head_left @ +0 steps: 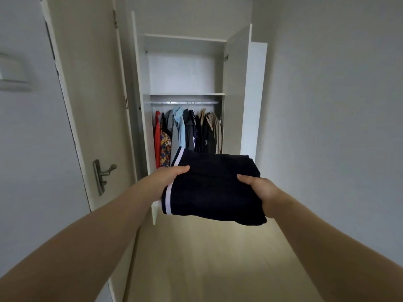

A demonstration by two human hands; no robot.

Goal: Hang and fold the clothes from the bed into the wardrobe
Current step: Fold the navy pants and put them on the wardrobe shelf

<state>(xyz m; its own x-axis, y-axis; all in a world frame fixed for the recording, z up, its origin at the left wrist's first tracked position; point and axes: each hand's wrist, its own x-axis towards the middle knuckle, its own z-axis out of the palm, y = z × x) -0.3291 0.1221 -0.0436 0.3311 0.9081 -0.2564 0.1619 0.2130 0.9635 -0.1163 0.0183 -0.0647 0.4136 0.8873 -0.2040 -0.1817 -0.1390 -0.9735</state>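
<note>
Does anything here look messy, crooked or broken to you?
Nothing stands out. The left hand and right hand hold a neatly folded dark garment before the open wardrobe, where hanging clothes sit in a row on the rail. No damage or spill shows.

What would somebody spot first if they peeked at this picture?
Most likely the folded dark garment with white stripes, held out in the middle of the view. The left hand grips its left edge and the right hand its right edge. Straight behind it stands the open wardrobe, with a colourful row of hanging clothes on its rail.
</note>
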